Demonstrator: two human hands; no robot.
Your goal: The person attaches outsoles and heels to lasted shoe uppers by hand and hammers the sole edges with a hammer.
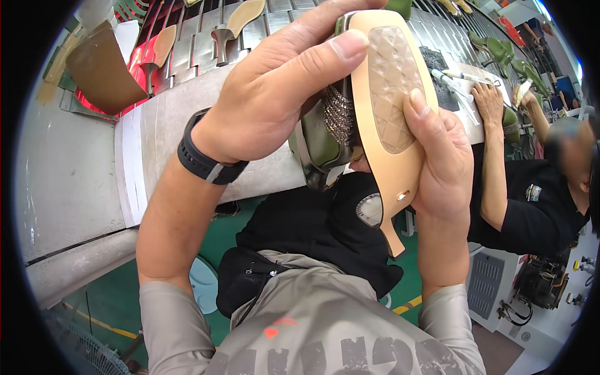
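A green shoe (320,139) with a band of glittering stones is held up in front of me, its underside turned toward the right. Along that underside lies a tan sole (367,97) with a faceted, see-through forefoot patch and a narrow tail at the lower end. My left hand (265,103), wearing a black wristband, wraps round the toe end, its thumb pressed on the sole's upper edge. My right hand (442,153) grips the sole's other side, thumb flat beside the patch. Most of its fingers are hidden behind the shoe.
Beyond my hands runs a slatted metal conveyor (187,59) carrying loose tan soles (245,17). A brown curved panel (107,69) stands at left near red light. At right, a co-worker's hand (487,103) rests near white brushes (459,94); green shoes (494,49) lie beyond.
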